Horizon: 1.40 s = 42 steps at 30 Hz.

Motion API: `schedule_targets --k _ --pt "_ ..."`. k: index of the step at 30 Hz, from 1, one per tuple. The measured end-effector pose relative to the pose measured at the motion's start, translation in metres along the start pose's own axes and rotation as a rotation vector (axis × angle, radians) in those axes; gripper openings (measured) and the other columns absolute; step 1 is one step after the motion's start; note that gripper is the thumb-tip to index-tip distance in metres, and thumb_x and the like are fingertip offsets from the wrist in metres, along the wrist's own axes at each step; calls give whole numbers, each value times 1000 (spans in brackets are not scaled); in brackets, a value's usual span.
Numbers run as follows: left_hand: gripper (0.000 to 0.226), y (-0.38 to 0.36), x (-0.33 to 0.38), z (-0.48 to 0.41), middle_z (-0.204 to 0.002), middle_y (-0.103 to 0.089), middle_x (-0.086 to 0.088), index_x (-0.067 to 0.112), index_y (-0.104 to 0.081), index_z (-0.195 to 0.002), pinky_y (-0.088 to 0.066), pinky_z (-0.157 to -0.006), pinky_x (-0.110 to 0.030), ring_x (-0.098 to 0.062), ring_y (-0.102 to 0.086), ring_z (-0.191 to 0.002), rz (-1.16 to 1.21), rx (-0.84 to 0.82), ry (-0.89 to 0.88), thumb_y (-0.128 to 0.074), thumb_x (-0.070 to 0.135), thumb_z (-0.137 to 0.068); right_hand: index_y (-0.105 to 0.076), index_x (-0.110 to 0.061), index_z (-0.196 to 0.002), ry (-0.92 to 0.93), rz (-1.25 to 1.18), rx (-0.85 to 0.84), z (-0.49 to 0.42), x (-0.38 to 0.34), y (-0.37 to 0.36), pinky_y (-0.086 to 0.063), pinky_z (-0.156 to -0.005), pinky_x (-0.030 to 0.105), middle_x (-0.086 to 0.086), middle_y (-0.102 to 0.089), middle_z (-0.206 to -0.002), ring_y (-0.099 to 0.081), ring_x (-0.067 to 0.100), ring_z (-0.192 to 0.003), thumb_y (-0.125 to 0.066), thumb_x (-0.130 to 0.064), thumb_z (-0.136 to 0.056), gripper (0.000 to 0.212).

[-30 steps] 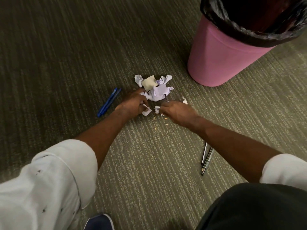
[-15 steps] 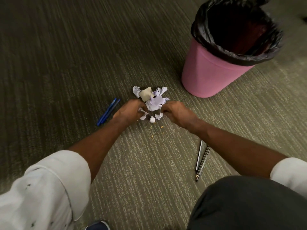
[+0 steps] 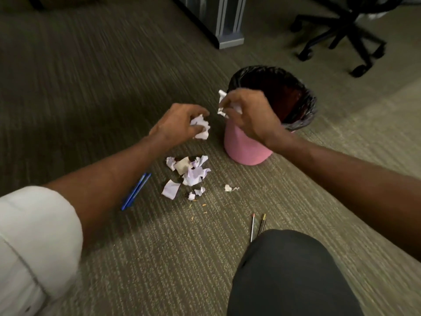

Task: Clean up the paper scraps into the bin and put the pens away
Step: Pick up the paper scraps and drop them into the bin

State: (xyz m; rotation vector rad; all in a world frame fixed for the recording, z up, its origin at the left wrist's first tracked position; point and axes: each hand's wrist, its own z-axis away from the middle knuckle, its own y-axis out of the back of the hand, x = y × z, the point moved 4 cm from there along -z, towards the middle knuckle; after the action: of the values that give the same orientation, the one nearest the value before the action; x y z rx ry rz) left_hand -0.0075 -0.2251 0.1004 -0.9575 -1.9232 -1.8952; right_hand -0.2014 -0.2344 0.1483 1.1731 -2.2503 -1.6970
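My left hand (image 3: 180, 124) is raised above the carpet, shut on a crumpled white paper scrap (image 3: 201, 127). My right hand (image 3: 249, 112) holds another crumpled scrap (image 3: 222, 103) at the near rim of the pink bin (image 3: 243, 147), which has a black liner (image 3: 303, 108). Below the hands a pile of paper scraps (image 3: 189, 172) lies on the carpet, with small pieces (image 3: 229, 188) beside it. Two blue pens (image 3: 136, 190) lie left of the pile, partly under my left forearm. Thin pens (image 3: 257, 225) lie by my knee.
A black office chair base (image 3: 337, 35) with castors stands at the back right. A grey furniture leg (image 3: 227, 23) stands behind the bin. My dark-trousered knee (image 3: 289, 270) fills the lower right. Tiny orange crumbs (image 3: 200, 208) dot the carpet.
Both hands have lifted off the floor, each with a paper scrap, and moved up toward the bin. The camera has tilted up, bringing the chair and furniture leg into view.
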Motion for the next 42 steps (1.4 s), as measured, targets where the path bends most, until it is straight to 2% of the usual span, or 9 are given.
schedule_targets --k 3,6,11,16,20,25,34,39,42 --pt "49 21 26 -22 -119 -68 3 24 -62 -132 -54 -89 -23 -8 -65 -101 37 128 -47 -77 22 -85 -77 -18 -101 -83 34 139 -17 11 44 -42 -82 16 -1 -75 -100 -67 10 -94 -68 -20 -90 14" --pt "49 31 55 -45 -104 -68 6 24 -61 -129 -54 -82 -23 -6 -63 -88 101 219 -85 -76 22 -83 -78 -18 -98 -199 48 245 -21 33 75 -46 -85 19 -3 -76 -99 -67 8 -93 -68 -19 -88 14" --pt "26 21 104 -84 -88 -68 6 21 -69 -100 -59 -70 -30 -7 -66 -78 176 272 -91 -80 28 -78 -81 -18 -97 -392 24 263 -14 69 91 -53 -92 25 2 -79 -93 -74 17 -94 -70 -16 -86 15" --pt "31 -4 142 -115 -96 -68 -1 19 -67 -104 -59 -78 -37 -14 -67 -87 136 235 -154 -83 26 -78 -83 -18 -101 -488 69 242 -6 95 98 -46 -83 19 5 -80 -103 -72 17 -100 -68 -19 -86 21" --pt "35 -18 149 -137 -106 -64 3 24 -63 -111 -60 -82 -33 -9 -65 -95 165 215 -123 -81 23 -81 -82 -21 -106 -497 71 185 -5 105 105 -47 -89 19 2 -79 -108 -69 12 -107 -68 -25 -88 23" --pt "35 -23 151 -147 -114 -60 5 29 -61 -116 -59 -85 -32 -8 -62 -102 155 184 -132 -76 28 -85 -80 -20 -111 -466 108 182 -7 110 116 -39 -85 12 0 -77 -114 -67 10 -112 -68 -25 -91 24" --pt "34 -4 128 -136 -114 -58 8 29 -60 -118 -58 -87 -30 -6 -59 -103 145 209 -103 -73 29 -87 -81 -15 -107 -410 96 139 -6 111 116 -56 -90 25 3 -79 -106 -72 12 -102 -66 -18 -91 22" --pt "36 7 110 -122 -116 -58 5 25 -60 -121 -59 -85 -30 -7 -61 -104 157 200 -59 -74 26 -87 -80 -17 -104 -386 76 163 -9 116 114 -58 -88 23 0 -77 -108 -71 8 -98 -67 -19 -92 18" --pt "38 12 93 -107 -116 -60 3 24 -61 -122 -60 -78 -26 -9 -64 -101 169 196 -11 -75 24 -87 -80 -19 -103 -307 91 178 -12 106 103 -59 -94 32 1 -74 -112 -69 11 -101 -66 -23 -92 19"
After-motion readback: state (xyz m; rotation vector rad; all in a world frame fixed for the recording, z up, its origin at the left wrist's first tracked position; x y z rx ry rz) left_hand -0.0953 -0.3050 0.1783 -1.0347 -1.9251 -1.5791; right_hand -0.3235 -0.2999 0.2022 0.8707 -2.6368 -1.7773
